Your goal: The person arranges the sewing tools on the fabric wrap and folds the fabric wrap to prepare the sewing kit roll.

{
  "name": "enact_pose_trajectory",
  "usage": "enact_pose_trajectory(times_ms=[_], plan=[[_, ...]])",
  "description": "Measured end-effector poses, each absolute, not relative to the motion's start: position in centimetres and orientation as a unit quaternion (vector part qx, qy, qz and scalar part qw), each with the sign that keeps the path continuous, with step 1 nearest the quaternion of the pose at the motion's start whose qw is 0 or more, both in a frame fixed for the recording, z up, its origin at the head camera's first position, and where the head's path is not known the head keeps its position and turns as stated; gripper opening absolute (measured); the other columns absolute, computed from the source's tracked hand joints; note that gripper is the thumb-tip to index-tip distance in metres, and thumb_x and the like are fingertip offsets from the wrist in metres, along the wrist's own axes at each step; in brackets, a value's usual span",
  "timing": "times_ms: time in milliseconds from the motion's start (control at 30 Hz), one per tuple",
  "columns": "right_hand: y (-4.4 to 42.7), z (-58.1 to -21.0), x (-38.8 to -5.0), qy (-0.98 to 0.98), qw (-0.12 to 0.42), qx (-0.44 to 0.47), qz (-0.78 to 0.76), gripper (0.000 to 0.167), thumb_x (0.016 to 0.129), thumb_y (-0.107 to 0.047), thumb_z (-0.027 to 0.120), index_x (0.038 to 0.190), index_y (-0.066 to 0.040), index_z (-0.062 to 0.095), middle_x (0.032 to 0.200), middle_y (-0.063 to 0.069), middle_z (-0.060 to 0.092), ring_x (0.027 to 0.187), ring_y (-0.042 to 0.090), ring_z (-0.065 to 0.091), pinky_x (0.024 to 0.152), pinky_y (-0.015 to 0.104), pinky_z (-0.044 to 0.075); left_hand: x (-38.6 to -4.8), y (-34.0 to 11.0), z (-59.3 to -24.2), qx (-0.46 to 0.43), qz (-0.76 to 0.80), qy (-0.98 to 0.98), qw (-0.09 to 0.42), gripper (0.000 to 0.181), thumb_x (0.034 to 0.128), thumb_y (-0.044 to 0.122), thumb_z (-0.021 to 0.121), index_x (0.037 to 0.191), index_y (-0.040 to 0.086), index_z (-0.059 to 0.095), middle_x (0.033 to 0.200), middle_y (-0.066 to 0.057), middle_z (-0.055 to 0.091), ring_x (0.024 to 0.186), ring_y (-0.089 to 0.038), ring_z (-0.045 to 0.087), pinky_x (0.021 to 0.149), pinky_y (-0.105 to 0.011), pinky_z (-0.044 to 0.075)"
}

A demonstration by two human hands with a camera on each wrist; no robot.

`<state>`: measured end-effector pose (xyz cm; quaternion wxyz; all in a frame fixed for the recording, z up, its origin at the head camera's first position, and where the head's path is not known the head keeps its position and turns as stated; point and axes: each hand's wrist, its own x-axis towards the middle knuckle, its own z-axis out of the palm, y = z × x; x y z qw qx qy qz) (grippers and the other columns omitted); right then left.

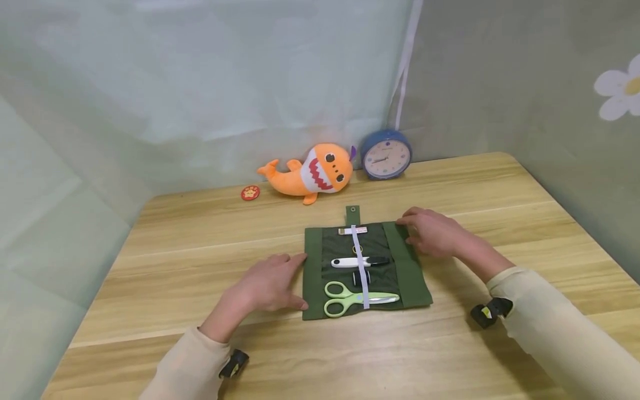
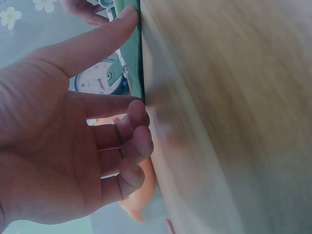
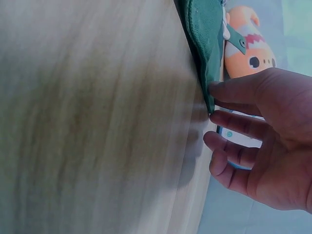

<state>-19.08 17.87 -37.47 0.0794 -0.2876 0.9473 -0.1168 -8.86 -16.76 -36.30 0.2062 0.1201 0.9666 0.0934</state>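
A dark green cloth tool roll (image 1: 313,272) lies unfolded on the table. A white elastic strap (image 1: 364,286) crosses its middle over green-handled scissors (image 1: 338,299), a dark spool (image 1: 357,279), a white-and-black pen-shaped tool (image 1: 350,262), a small yellow ring (image 1: 357,250) and a small white strip (image 1: 361,229). My left hand (image 1: 270,284) touches the roll's left edge, its thumb (image 2: 127,13) and index finger spread apart. At the upper right corner, my right hand (image 1: 434,232) rests its thumb (image 3: 229,91) and index fingertip against the edge.
At the table's back sit an orange plush shark (image 1: 295,180), a round blue clock (image 1: 367,161) and a red star badge (image 1: 250,193). A snap tab (image 1: 353,214) sticks out from the roll's far side. Pale curtains (image 1: 200,83) hang behind the wooden table (image 1: 200,239).
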Motion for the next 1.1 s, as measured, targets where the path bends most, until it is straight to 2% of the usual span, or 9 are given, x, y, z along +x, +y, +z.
enact_pose_trajectory(times_ms=[733, 833, 933, 1000, 1100], plan=[[18.0, -37.7, -19.6, 0.942, 0.075, -0.297, -0.135, 0.048, 0.095, -0.005, 0.071, 0.141, 0.003, 0.062, 0.143, 0.026, 0.061, 0.132, 0.048, 0.059, 0.111, 0.062, 0.046, -8.4, -16.3, -36.4, 0.13, 0.092, 0.967, 0.197, 0.103, 0.0811, 0.05, 0.09, 0.16, 0.004, 0.04, 0.156, -0.022, 0.053, 0.143, -0.042, 0.052, 0.118, -0.056, 0.041], [18.1, -37.6, -19.5, 0.943, 0.073, -0.294, -0.137, 0.049, 0.096, -0.007, 0.072, 0.143, 0.003, 0.061, 0.145, 0.026, 0.06, 0.135, 0.048, 0.057, 0.112, 0.062, 0.045, -8.5, -16.2, -36.4, 0.127, 0.09, 0.968, 0.198, 0.103, 0.0811, 0.05, 0.09, 0.159, 0.004, 0.041, 0.157, -0.022, 0.052, 0.144, -0.042, 0.051, 0.119, -0.056, 0.041], [18.5, -37.5, -18.8, 0.942, 0.058, -0.298, -0.141, 0.051, 0.096, -0.013, 0.075, 0.142, 0.004, 0.061, 0.144, 0.026, 0.061, 0.134, 0.047, 0.059, 0.112, 0.061, 0.046, -8.4, -16.1, -36.3, 0.143, 0.092, 0.97, 0.175, 0.098, 0.0803, 0.047, 0.091, 0.156, 0.004, 0.046, 0.151, -0.021, 0.057, 0.139, -0.04, 0.055, 0.116, -0.056, 0.044], [18.9, -37.2, -17.8, 0.94, 0.048, -0.303, -0.15, 0.05, 0.096, -0.018, 0.077, 0.139, 0.004, 0.063, 0.14, 0.024, 0.065, 0.127, 0.044, 0.064, 0.108, 0.058, 0.05, -8.1, -15.9, -36.2, 0.167, 0.101, 0.968, 0.155, 0.09, 0.0798, 0.045, 0.092, 0.151, 0.005, 0.053, 0.139, -0.016, 0.063, 0.127, -0.034, 0.061, 0.11, -0.053, 0.049], [19.5, -36.6, -15.9, 0.932, 0.048, -0.315, -0.172, 0.042, 0.095, -0.023, 0.08, 0.129, 0.001, 0.071, 0.126, 0.017, 0.072, 0.106, 0.031, 0.072, 0.092, 0.048, 0.059, -7.4, -15.3, -35.7, 0.207, 0.116, 0.963, 0.13, 0.074, 0.0802, 0.04, 0.093, 0.14, 0.007, 0.064, 0.125, -0.01, 0.065, 0.115, -0.028, 0.062, 0.103, -0.048, 0.052]])
